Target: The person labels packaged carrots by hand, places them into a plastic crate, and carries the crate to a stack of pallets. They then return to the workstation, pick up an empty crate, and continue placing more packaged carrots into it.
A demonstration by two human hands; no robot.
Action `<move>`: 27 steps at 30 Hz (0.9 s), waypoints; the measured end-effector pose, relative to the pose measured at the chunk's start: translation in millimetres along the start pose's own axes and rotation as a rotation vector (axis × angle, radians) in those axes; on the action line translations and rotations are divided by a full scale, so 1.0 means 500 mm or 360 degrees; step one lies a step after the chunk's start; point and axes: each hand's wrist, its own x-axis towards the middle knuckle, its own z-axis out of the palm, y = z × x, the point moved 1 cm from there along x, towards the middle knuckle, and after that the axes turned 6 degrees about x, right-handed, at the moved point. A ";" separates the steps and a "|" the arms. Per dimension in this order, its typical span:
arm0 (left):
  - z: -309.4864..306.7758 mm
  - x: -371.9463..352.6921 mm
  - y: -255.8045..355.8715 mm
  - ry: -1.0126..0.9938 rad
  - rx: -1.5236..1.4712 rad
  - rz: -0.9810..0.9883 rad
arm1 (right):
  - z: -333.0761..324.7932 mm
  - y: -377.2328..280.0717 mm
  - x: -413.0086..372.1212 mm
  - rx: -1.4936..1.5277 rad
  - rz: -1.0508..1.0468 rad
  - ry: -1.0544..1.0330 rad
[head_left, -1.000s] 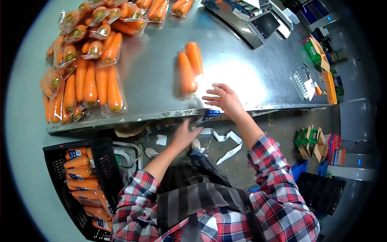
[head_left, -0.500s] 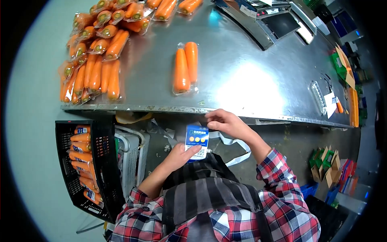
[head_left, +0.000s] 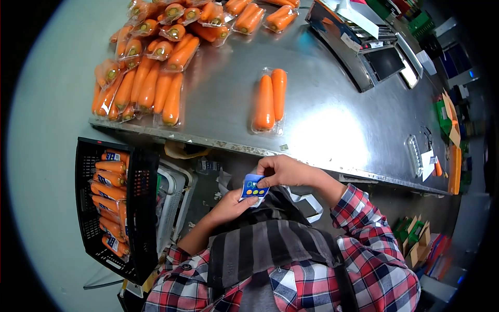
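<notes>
My left hand point(head_left: 228, 207) grips a blue-and-white printed label point(head_left: 254, 191) from below, thumb across its lower part. Yellow round pictures show on its face. My right hand point(head_left: 291, 171) pinches the same label at its upper edge, thumb over the print. Both hands are close to my apron, just in front of the table edge. Beyond them, a clear bag with two carrots point(head_left: 266, 104) lies on the metal table point(head_left: 218, 112).
Bagged carrots point(head_left: 150, 86) are piled on the table's left. A black crate point(head_left: 143, 208) with labelled carrot bags stands at lower left, beside a pale basket point(head_left: 171, 195). A machine with a dark screen point(head_left: 383, 63) occupies the back right. A clear plastic container point(head_left: 414, 155) lies at right.
My right hand has come down onto the label's upper edge and now pinches it; before, it hovered just above. The label tilts more. The view has shifted, moving the table contents rightward.
</notes>
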 end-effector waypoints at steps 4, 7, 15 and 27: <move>-0.006 0.024 -0.001 -0.0226 -0.1787 -0.0378 | 0.015 0.001 0.004 -0.0916 -0.1121 0.0294; 0.003 0.075 -0.082 0.0282 -0.1662 -0.0357 | 0.011 -0.035 -0.025 -0.1056 -0.1364 0.0259; 0.003 0.016 -0.075 0.0499 -0.1140 -0.0465 | -0.418 -0.030 0.010 -0.0138 -0.0303 0.0963; 0.035 0.006 -0.042 0.0057 -0.0480 -0.0388 | -0.429 0.028 0.219 -0.1188 -0.0466 0.0732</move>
